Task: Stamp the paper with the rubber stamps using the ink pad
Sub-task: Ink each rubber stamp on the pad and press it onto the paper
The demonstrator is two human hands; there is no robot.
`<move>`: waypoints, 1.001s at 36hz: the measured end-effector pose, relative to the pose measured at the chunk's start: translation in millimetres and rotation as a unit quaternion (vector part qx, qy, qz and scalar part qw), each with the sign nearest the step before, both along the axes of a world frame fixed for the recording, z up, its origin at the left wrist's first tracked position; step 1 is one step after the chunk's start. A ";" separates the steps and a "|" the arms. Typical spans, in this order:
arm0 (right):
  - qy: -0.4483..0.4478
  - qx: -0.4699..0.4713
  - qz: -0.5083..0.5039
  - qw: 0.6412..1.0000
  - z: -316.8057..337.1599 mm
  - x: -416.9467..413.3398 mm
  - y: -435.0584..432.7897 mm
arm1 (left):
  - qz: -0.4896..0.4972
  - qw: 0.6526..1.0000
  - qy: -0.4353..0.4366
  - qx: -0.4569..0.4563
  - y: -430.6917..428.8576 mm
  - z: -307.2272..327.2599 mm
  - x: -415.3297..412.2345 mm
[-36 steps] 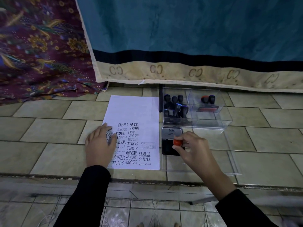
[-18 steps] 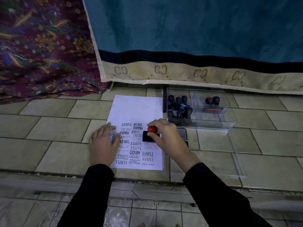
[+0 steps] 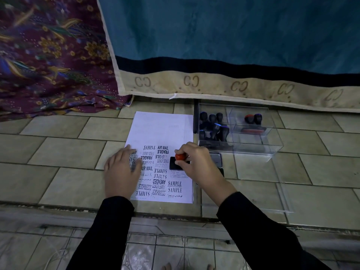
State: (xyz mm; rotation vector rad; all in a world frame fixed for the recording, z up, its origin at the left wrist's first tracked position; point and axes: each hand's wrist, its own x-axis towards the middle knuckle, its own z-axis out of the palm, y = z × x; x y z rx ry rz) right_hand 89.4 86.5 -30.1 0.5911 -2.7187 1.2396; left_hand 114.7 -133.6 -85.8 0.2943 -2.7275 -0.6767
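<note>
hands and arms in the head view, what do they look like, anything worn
The left hand and right hand are bare: no gloves, and no ring or watch shows. Long plain black sleeves cover both arms to the wrist, the left sleeve and the right sleeve, with no markings visible.

Left sleeve (image 3: 109, 230), right sleeve (image 3: 259, 236): long, black, plain, loose, ending at wrists. Left grip (image 3: 121, 172), right grip (image 3: 198, 164) bare.
</note>
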 end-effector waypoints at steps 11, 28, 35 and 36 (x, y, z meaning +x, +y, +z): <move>-0.006 -0.005 0.002 1.000 -5.2 4.2 1.1 | -0.004 1.000 -0.003 -0.003 -1.0 0.2 -0.2; 0.043 -0.102 -0.251 0.962 55.7 -41.6 109.1 | -0.007 1.000 0.014 -0.006 -3.8 -5.7 -3.1; 0.047 0.049 -0.326 0.943 38.6 -51.9 177.0 | -0.003 1.000 0.011 -0.008 -2.8 -3.6 -2.5; 0.044 0.060 -0.322 0.944 37.1 -53.6 179.7 | -0.003 1.000 0.009 -0.008 -2.8 -3.4 -2.3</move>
